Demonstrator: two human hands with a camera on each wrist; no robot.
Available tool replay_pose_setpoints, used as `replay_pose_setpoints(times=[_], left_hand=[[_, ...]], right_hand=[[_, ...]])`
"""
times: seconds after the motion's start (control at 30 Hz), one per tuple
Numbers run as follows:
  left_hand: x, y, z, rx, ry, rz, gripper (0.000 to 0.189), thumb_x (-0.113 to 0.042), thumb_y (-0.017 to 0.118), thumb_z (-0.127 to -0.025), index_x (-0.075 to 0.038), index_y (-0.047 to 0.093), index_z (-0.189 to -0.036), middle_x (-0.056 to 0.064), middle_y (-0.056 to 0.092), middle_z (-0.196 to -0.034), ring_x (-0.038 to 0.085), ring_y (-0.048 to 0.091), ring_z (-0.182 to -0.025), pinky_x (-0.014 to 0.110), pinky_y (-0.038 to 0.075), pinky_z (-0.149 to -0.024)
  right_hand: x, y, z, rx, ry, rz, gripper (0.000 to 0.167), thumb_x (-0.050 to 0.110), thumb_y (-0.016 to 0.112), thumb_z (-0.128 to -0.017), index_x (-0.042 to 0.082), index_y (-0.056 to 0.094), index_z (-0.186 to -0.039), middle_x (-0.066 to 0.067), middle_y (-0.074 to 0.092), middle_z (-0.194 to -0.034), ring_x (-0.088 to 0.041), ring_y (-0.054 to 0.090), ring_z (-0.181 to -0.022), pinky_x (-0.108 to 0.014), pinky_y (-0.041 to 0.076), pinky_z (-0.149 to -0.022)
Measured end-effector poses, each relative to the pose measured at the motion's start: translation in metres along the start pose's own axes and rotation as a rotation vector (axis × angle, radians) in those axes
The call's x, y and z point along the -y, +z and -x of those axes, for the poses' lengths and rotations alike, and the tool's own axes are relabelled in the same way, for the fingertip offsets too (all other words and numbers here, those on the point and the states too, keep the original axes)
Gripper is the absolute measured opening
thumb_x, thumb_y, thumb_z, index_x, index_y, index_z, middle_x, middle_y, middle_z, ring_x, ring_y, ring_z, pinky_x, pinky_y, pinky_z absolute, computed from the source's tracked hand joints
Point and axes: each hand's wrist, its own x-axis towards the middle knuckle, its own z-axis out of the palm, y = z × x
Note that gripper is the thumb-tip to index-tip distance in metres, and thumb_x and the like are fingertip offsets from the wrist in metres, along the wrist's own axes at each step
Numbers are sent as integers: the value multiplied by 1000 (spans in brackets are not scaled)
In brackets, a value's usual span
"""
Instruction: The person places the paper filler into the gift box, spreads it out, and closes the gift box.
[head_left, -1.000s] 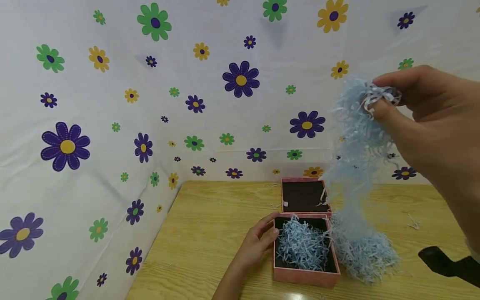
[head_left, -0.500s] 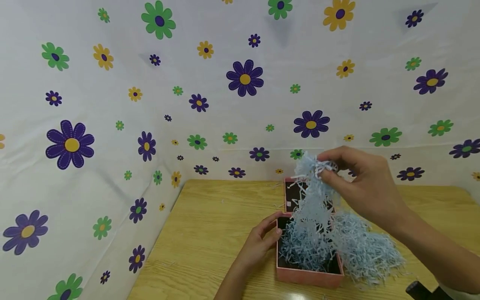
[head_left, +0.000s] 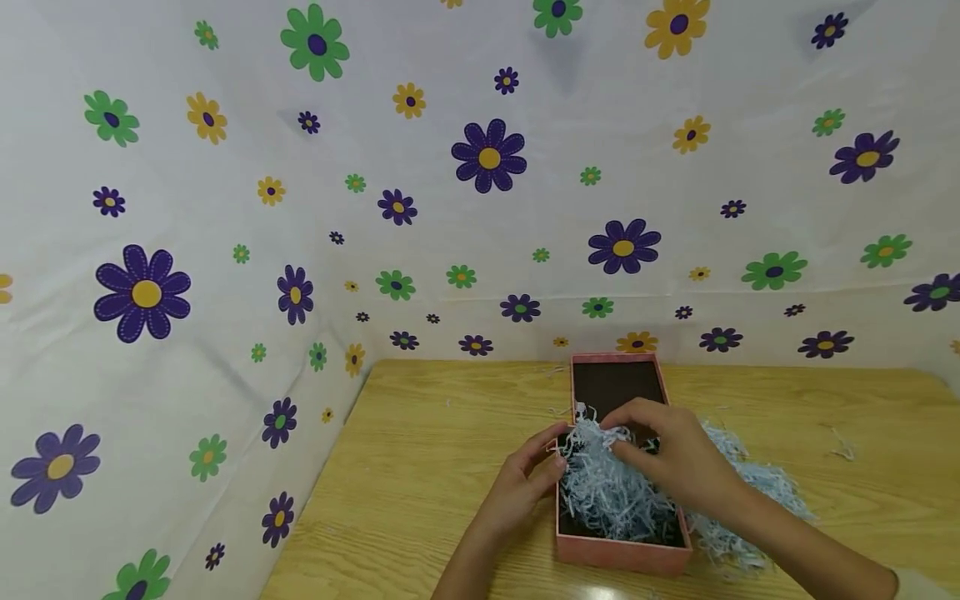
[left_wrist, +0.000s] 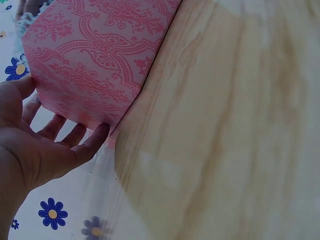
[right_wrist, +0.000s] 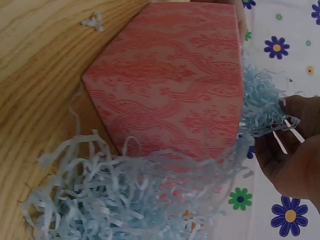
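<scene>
A pink patterned box (head_left: 622, 553) with a dark inside stands on the table, its lid (head_left: 617, 382) folded back behind it. My left hand (head_left: 513, 488) holds the box at its back left corner, with the thumb at the rim; in the left wrist view its fingers bend along the edge of the patterned wall (left_wrist: 95, 55). Over the box, my right hand (head_left: 678, 454) pinches a tuft of pale blue shredded paper (head_left: 600, 433) between thumb and fingers. The tuft merges with the shredded paper lying inside.
A loose pile of the same shredded paper (head_left: 776, 492) lies against the box's right side, partly behind the right forearm. Stray strips (head_left: 843, 448) lie farther right on the wooden table (head_left: 420, 467). A flower-printed cloth (head_left: 420, 150) hangs behind and at left.
My right hand has come down and left from high at the right, bringing the shredded paper into the box. The left hand has stayed at the box corner.
</scene>
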Motion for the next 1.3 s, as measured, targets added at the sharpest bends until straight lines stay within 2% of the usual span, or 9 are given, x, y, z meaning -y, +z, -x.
replay_pose_setpoints(times=[0.23,0.57,0.67,0.83,0.93,1.03,1.17,1.23,1.3], left_hand=[[2,0,0,-6,-9,-5,50,-25,59,-110,-22,50,-159,0,45,-165,38,35,-154,52,49,-112],[-1,1,-1,-8,-39,7,47,-22,57,-111,-35,53,-156,-4,44,-164,33,36,-154,47,50,-112],[-2,1,0,-10,-33,6,47,-23,57,-111,-30,53,-157,-2,44,-165,34,36,-154,47,50,-112],[0,2,-1,-11,-15,-2,49,-23,59,-110,-21,51,-159,1,44,-165,37,36,-154,49,49,-112],[0,4,-1,-13,-24,-13,49,-23,59,-110,-26,52,-158,-1,45,-165,36,37,-154,49,48,-113],[-2,5,-2,-19,-40,-17,49,-25,60,-110,-27,52,-158,-2,46,-164,34,38,-154,49,48,-114],[-3,4,-2,-27,-47,-11,49,-24,60,-110,-25,52,-158,0,47,-163,33,39,-153,50,48,-113],[-2,3,-2,-28,-45,-4,49,-23,59,-110,-24,52,-158,3,47,-163,35,39,-153,51,49,-112],[0,3,-1,-30,-46,-4,48,-23,59,-110,-25,52,-158,4,47,-163,36,39,-153,52,49,-112]], right_hand=[[-13,20,11,221,-6,36,26,13,83,-93,24,74,-115,10,71,-116,-16,71,-105,-38,62,-84],[-15,36,15,433,2,27,33,22,84,-92,25,73,-123,11,68,-124,-12,68,-112,-32,60,-87],[-14,28,16,352,-24,-6,34,21,84,-93,24,72,-124,10,70,-123,-13,68,-112,-36,61,-88],[-20,-3,21,113,-42,25,41,12,87,-88,24,72,-125,8,73,-120,-15,71,-106,-39,62,-86],[-34,-29,28,3,-10,76,42,9,87,-87,23,73,-124,8,74,-118,-11,70,-104,-30,61,-85],[-55,-59,38,-87,65,129,38,9,85,-90,16,74,-125,-2,74,-120,7,63,-105,-12,53,-88],[-86,-87,51,-138,172,153,43,10,84,-91,7,70,-132,-18,71,-125,23,49,-108,1,40,-88],[-99,-93,57,-117,216,150,47,12,83,-93,5,67,-136,-23,69,-129,13,56,-111,2,38,-87],[-112,-94,61,-72,260,127,51,15,81,-95,3,64,-141,-27,65,-134,-10,65,-119,0,40,-86]])
